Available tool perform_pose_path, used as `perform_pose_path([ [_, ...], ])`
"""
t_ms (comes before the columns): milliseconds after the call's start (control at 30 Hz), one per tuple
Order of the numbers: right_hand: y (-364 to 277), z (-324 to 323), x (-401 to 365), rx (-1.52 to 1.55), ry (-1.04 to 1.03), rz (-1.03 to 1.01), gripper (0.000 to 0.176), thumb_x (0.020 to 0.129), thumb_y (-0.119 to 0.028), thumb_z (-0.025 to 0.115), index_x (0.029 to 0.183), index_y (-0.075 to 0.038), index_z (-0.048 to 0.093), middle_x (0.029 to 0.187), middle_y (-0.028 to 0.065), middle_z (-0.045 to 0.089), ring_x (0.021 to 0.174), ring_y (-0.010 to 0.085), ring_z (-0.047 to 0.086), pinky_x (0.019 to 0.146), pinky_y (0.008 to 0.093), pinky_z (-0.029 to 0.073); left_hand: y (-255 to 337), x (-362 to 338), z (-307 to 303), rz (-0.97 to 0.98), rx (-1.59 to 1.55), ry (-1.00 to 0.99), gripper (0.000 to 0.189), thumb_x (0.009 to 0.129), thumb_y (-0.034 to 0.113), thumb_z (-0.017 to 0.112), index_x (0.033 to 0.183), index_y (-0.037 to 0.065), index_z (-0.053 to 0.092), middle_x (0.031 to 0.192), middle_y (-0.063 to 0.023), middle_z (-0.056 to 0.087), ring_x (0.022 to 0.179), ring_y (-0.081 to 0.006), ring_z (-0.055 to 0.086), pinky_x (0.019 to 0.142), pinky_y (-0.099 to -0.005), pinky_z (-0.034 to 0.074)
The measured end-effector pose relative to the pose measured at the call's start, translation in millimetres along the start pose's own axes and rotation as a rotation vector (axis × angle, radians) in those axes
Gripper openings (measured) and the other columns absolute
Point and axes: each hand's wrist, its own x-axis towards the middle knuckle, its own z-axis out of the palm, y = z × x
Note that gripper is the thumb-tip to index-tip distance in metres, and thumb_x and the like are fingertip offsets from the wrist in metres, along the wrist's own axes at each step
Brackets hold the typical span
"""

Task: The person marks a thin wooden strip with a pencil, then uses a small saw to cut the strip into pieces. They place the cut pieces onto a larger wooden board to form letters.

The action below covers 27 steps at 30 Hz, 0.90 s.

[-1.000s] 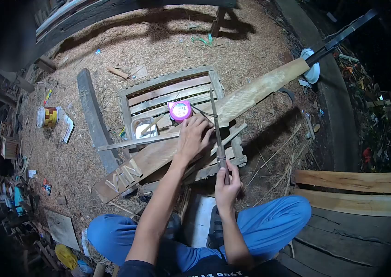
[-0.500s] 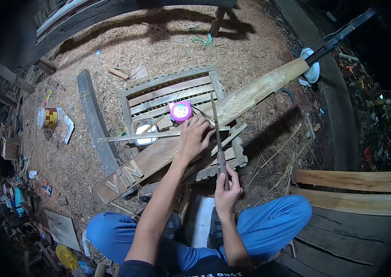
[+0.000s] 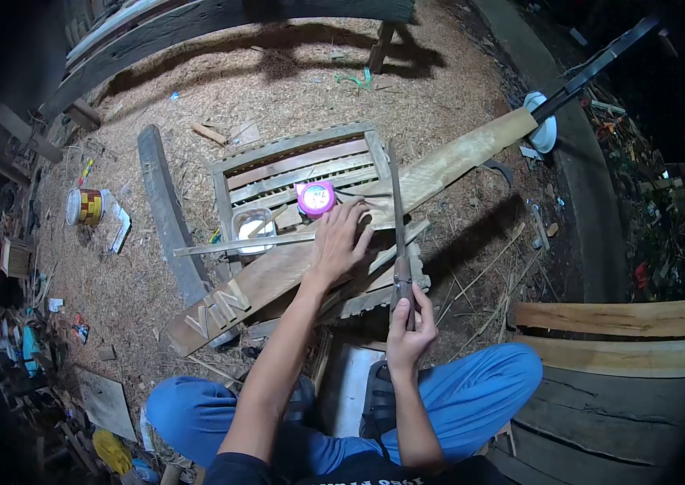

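My right hand (image 3: 412,335) is closed round the dark handle of a long knife (image 3: 398,202), whose narrow blade points away from me, seen nearly edge-on. My left hand (image 3: 337,246) lies over a thin wooden strip (image 3: 278,239), fingers stretched forward and thumb apart. Beneath the strip, a long plank (image 3: 282,271) runs diagonally across a slatted wooden stand (image 3: 294,133). Pale wooden letter pieces (image 3: 229,305) sit on the plank's near left end. Just beyond my left fingertips is a pink round tape measure (image 3: 315,198). A plastic tub with white contents (image 3: 253,230) stands left of it.
A curved dark beam (image 3: 161,202) lies on the shavings at left, beside a yellow-and-red can (image 3: 85,208). A wooden bench (image 3: 221,20) crosses the far side. Pale boards (image 3: 617,319) lie at right. A white bowl (image 3: 544,133) is near the plank's far end.
The long knife and my right hand have shifted right, and the blade has swung away from my left hand. My left fingers have straightened a little over the strip.
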Motion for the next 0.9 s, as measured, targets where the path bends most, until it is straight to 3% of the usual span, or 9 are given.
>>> perform_pose_path([
  [167,12,-2,-7,0.03,0.021,-0.022,0.035,0.102,-0.012,0.065,0.133,0.004,0.065,0.097,0.0118,0.075,0.078,0.0117,0.068,0.069,0.0298,0.056,-1,-3,6,0.028,0.154,-0.074,0.042,0.099,0.035,0.062,0.136,0.014,0.059,0.164,-0.0113,0.04,0.125,-0.0352,0.05,0.107,-0.0484,0.04],
  [333,10,0,-7,0.028,-0.004,0.008,0.036,0.101,-0.011,0.065,0.134,0.004,0.064,0.099,0.0134,0.076,0.079,0.0124,0.069,0.07,0.0301,0.057,2,-7,4,0.051,0.207,0.034,0.04,0.096,0.028,0.066,0.132,0.012,0.06,0.144,-0.0153,0.051,0.127,-0.0355,0.049,0.106,-0.0472,0.04],
  [433,12,-3,-4,0.015,-0.009,0.019,0.037,0.101,-0.011,0.065,0.134,0.004,0.064,0.099,0.0128,0.076,0.079,0.012,0.069,0.069,0.0298,0.057,3,-2,7,0.031,0.274,-0.04,0.039,0.094,0.026,0.068,0.129,0.012,0.06,0.133,-0.0163,0.052,0.128,-0.0359,0.049,0.106,-0.049,0.041],
  [600,18,-1,1,0.098,-0.007,0.075,0.038,0.102,-0.012,0.065,0.135,0.005,0.063,0.1,0.0114,0.075,0.078,0.0119,0.067,0.07,0.0286,0.055,4,8,17,0.004,0.287,-0.062,0.043,0.094,0.027,0.064,0.132,0.009,0.057,0.144,-0.0179,0.05,0.133,-0.037,0.046,0.11,-0.0526,0.037],
  [800,24,-4,4,0.062,-0.006,0.068,0.04,0.103,-0.016,0.065,0.136,0.006,0.063,0.099,0.0113,0.074,0.078,0.0125,0.067,0.072,0.0297,0.055,-2,9,23,0.031,0.327,-0.104,0.044,0.095,0.031,0.06,0.134,0.01,0.056,0.168,-0.0215,0.031,0.157,-0.0349,0.027,0.119,-0.0529,0.028],
  [900,23,-6,4,0.056,-0.033,0.103,0.039,0.103,-0.015,0.065,0.136,0.005,0.063,0.099,0.0118,0.074,0.079,0.0131,0.068,0.073,0.0296,0.056,-4,11,23,0.068,0.383,-0.105,0.041,0.094,0.031,0.062,0.13,0.011,0.058,0.164,-0.0215,0.038,0.153,-0.0348,0.034,0.117,-0.0526,0.031],
])
